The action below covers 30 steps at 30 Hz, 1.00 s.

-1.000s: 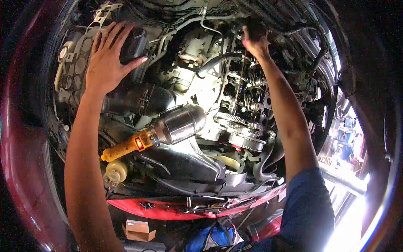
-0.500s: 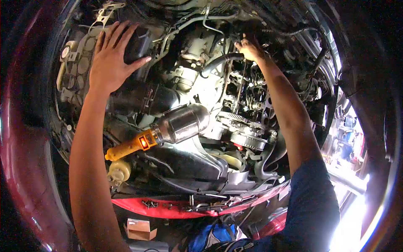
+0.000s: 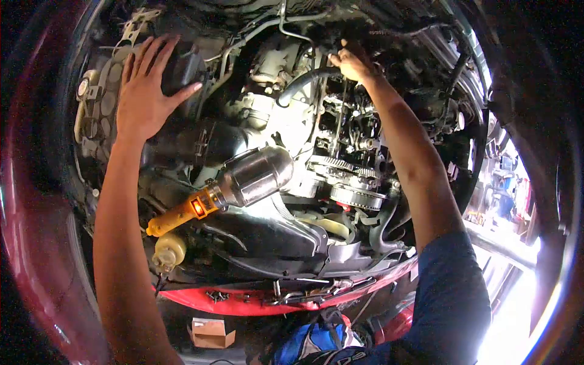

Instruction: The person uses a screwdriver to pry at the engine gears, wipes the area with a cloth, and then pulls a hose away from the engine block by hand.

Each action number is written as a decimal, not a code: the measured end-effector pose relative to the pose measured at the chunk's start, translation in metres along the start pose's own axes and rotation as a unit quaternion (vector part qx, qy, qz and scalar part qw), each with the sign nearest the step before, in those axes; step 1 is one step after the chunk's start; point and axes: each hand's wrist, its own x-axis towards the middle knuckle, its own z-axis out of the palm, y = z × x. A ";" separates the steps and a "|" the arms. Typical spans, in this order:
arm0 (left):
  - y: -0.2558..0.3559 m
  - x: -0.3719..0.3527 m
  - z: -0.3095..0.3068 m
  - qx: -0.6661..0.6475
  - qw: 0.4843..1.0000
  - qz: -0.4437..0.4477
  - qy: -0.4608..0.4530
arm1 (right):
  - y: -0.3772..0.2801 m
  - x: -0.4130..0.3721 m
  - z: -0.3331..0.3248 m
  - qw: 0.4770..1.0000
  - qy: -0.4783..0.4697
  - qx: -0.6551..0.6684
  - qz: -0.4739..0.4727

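My left hand (image 3: pixel 144 91) lies with its fingers spread on a dark part at the upper left of the engine bay, beside a metal plate with a row of round shapes (image 3: pixel 109 100). At the top, my right hand (image 3: pixel 351 63) is closed near the end of a black hose (image 3: pixel 304 84), at the far end of the open engine (image 3: pixel 347 128). Whatever its fingers hold is hidden. An orange-handled work light (image 3: pixel 243 179) lies lit across the middle, below both hands. Toothed gears (image 3: pixel 344 167) sit at the engine's near end.
Tools (image 3: pixel 322 291) and several small bolts (image 3: pixel 217 297) lie on the red front edge (image 3: pixel 255 304). Below it are an open cardboard box (image 3: pixel 211 333) and a blue bag (image 3: pixel 310 342). A yellowish reservoir cap (image 3: pixel 169 250) stands near my left forearm.
The whole view has shifted a little, so the engine bay and both arms appear farther left. My right hand's fingers have changed pose slightly. My left hand stays spread.
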 end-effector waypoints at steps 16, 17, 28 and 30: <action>0.000 0.000 0.004 0.008 1.000 0.016 0.010 | 0.001 0.003 0.013 0.997 -0.032 0.067 0.029; 0.001 0.000 0.003 0.008 1.000 0.013 0.007 | 0.000 -0.004 0.005 0.997 -0.047 0.055 0.002; 0.000 -0.001 0.004 0.010 1.000 0.014 0.007 | 0.002 0.016 0.045 0.986 0.152 -0.071 0.027; -0.001 0.000 0.004 0.012 1.000 0.018 0.015 | 0.005 0.012 0.042 0.993 0.094 -0.068 0.014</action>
